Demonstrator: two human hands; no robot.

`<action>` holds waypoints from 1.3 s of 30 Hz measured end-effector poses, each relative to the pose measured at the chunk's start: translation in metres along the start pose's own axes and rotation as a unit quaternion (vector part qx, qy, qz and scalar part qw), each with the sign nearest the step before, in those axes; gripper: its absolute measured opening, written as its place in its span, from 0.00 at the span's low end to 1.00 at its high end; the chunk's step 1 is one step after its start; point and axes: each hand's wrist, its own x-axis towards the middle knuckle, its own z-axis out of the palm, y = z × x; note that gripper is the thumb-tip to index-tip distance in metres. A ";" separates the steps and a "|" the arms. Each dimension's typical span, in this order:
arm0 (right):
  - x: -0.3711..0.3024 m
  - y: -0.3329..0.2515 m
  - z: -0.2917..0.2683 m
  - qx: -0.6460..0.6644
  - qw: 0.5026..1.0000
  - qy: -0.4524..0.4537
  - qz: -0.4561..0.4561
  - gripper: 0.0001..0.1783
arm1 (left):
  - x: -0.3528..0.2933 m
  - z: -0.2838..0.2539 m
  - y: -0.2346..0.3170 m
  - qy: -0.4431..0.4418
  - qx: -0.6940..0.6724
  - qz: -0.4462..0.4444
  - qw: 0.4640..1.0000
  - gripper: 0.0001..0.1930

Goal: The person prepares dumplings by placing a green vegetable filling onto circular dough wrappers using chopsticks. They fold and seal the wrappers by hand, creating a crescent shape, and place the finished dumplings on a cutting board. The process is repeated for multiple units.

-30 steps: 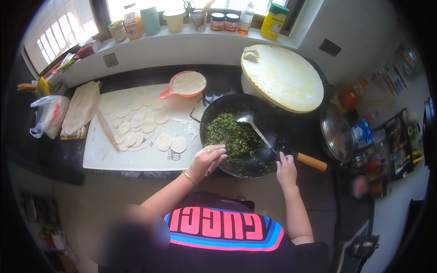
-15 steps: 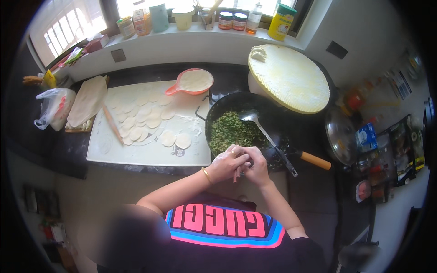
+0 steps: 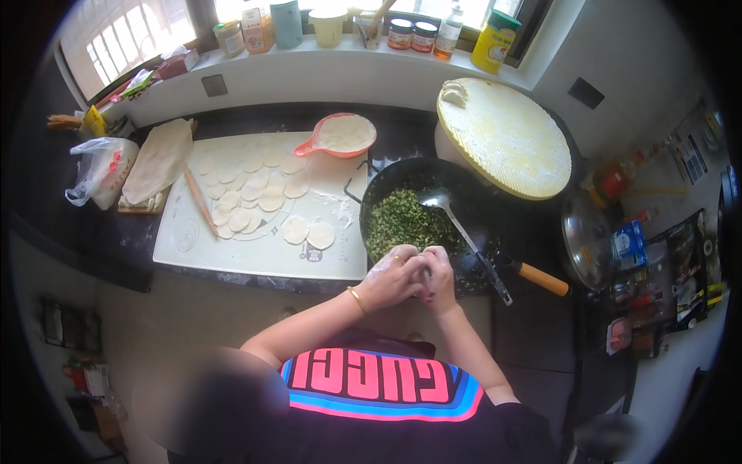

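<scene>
My left hand point(image 3: 392, 280) and my right hand point(image 3: 438, 278) meet above the near edge of a black wok point(image 3: 495, 193). Both have bent fingers pressed together at the tips; whatever they pinch is hidden by the fingers. White flour dusts the left hand. Inside the wok lies a chopped green filling point(image 3: 410, 220), with a metal spoon point(image 3: 466, 236) leaning across it, its black handle past the rim. Left of the wok, round dough wrappers point(image 3: 270, 199) overlap on a white mat point(image 3: 336, 264), two of them set apart nearer the wok. A wooden rolling pin point(image 3: 200, 203) lies beside them.
A floured yellow round tray point(image 3: 514, 143) carries pleated dumplings point(image 3: 454, 93) behind the wok. A red-handled bowl point(image 3: 308, 147) sits at the mat's back. The wok's wooden handle point(image 3: 543, 279) points right, near a glass lid point(image 3: 585, 241). Jars point(image 3: 400, 35) line the sill.
The whole view has shifted slightly, so the counter appears further right. My hands stay together over the wok's edge, with the fingers of both slightly repositioned.
</scene>
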 end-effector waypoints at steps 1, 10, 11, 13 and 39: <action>0.002 0.003 -0.002 -0.028 1.000 0.004 -0.006 0.07 | -0.005 -0.006 -0.001 0.008 0.018 -0.008 1.000 0.21; -0.015 0.030 -0.033 0.184 0.969 0.065 0.151 0.15 | -0.091 -0.058 -0.144 0.162 0.219 -0.262 0.926 0.15; -0.016 0.027 -0.033 0.157 0.976 0.071 0.133 0.14 | -0.094 -0.062 -0.154 0.119 0.222 -0.251 0.935 0.16; -0.020 0.029 -0.032 0.112 0.986 0.075 0.097 0.13 | -0.092 -0.068 -0.169 0.036 0.224 -0.228 0.947 0.19; 0.009 0.008 -0.038 0.291 0.923 0.122 0.222 0.08 | -0.096 -0.083 -0.140 0.242 -0.451 -0.429 0.744 0.14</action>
